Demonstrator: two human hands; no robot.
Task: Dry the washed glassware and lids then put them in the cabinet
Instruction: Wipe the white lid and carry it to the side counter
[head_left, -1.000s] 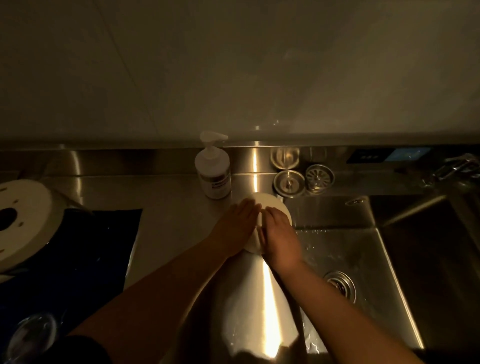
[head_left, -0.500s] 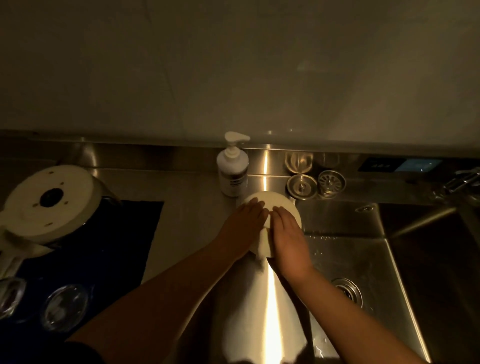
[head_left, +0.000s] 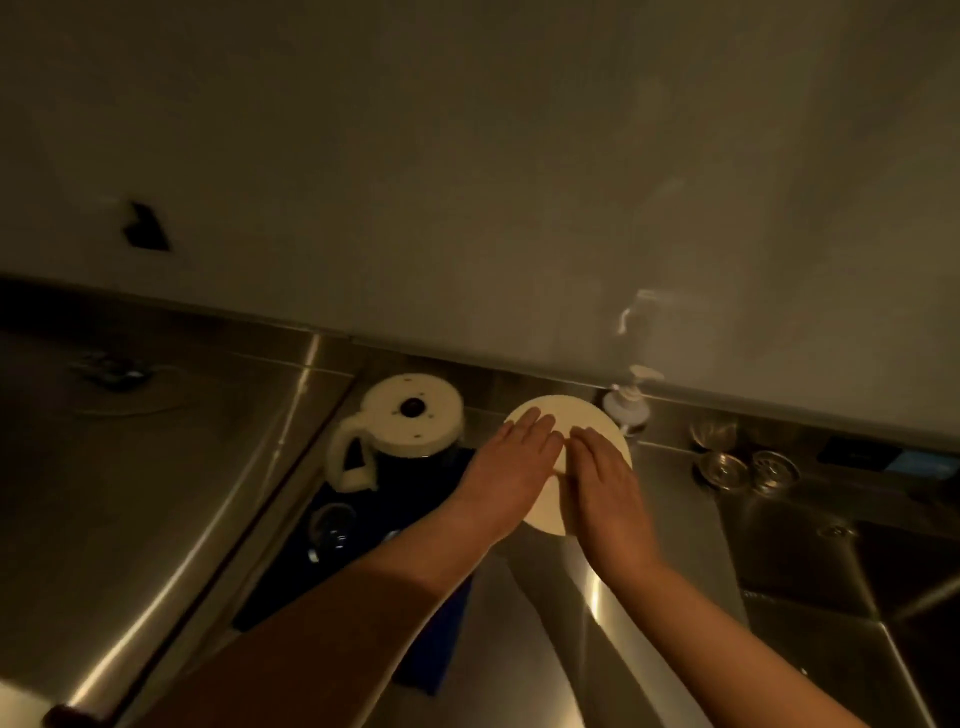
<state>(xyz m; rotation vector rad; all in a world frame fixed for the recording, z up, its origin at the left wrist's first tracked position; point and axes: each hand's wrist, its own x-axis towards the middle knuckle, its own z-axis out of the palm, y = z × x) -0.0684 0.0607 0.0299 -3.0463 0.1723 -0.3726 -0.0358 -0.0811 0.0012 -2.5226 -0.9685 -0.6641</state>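
Observation:
A round white lid (head_left: 563, 415) is held above the steel counter between both hands, tilted towards me. My left hand (head_left: 511, 467) lies over its left half and my right hand (head_left: 605, 483) over its right half. The fingers are stretched across the top and the thumbs are hidden beneath. To the left, a glass jug with a white base and handle (head_left: 413, 415) stands upside down on a dark blue mat (head_left: 363, 566). A clear glass piece (head_left: 332, 525) lies on the mat near it.
A soap pump bottle (head_left: 629, 408) stands by the wall behind the lid. Two metal sink strainers (head_left: 724, 467) sit to its right, above the sink basin (head_left: 831, 597). A second steel basin with a drain (head_left: 111, 374) lies far left.
My view has swung left and both hands have carried the lid leftward, from the sink edge towards the mat and jug. The hold on the lid looks the same.

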